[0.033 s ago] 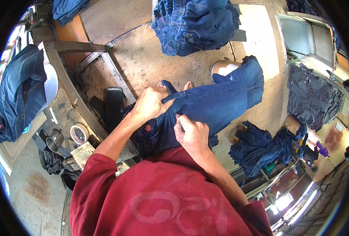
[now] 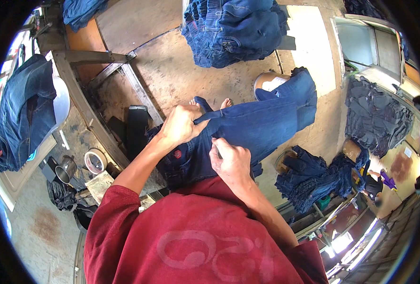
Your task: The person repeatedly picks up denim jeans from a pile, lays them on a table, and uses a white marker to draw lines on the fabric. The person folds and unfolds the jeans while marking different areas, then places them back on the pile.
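A pair of dark blue jeans [image 2: 262, 125] stretches in front of me, from my waist toward the upper right. My left hand [image 2: 184, 124] is closed, pinching a raised strip of the denim near its upper edge. Lower and further right, my right hand [image 2: 232, 162] has its fingers curled in and pressed together on the same cloth. What lies under the right fingertips is hidden. Beneath my left wrist, a small red patch [image 2: 177, 154] shows on the bunched part of the garment.
A tall denim stack [image 2: 236, 33] stands ahead. Jeans [image 2: 23, 109] lie on the left table near a tape roll [image 2: 95, 161] and a metal cup [image 2: 66, 169]. At right are a denim heap [image 2: 309, 180], dark garments [image 2: 378, 113] and another person [image 2: 373, 185]. A wooden frame [image 2: 84, 111] edges my left.
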{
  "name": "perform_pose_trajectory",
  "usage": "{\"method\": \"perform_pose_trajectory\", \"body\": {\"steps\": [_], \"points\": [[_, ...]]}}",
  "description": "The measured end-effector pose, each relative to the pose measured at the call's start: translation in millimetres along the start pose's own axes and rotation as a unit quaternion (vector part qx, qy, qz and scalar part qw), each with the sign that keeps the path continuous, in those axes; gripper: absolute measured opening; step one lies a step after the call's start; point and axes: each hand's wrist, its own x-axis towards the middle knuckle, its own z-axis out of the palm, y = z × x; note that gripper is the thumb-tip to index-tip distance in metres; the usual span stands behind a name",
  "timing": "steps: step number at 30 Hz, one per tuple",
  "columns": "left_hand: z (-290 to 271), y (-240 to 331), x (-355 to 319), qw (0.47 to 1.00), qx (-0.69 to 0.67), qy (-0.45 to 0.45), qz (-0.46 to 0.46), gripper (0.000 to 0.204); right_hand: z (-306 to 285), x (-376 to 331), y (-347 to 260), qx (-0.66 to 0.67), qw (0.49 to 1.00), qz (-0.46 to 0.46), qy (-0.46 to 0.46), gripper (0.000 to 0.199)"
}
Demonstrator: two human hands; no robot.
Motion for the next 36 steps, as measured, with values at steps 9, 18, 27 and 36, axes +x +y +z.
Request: {"method": "perform_pose_trajectory", "body": {"steps": [9, 18, 27, 36], "points": [[1, -1, 0, 1.000, 0.014, -0.004, -0.010, 0.026, -3, 3, -2, -0.019, 1.000, 0.019, -0.016, 0.009], [0, 3, 1, 1.000, 0.007, 0.002, -0.016, 0.023, -1, 4, -1, -0.044, 0.999, 0.017, -0.027, 0.011], [2, 3, 2, 1.000, -0.011, 0.011, -0.023, 0.021, -6, 5, -2, -0.053, 0.997, 0.036, -0.050, 0.009], [6, 5, 3, 0.998, -0.025, 0.052, -0.024, 0.021, -3, -22, -2, 0.008, 1.000, 0.006, 0.024, 0.012]]}}
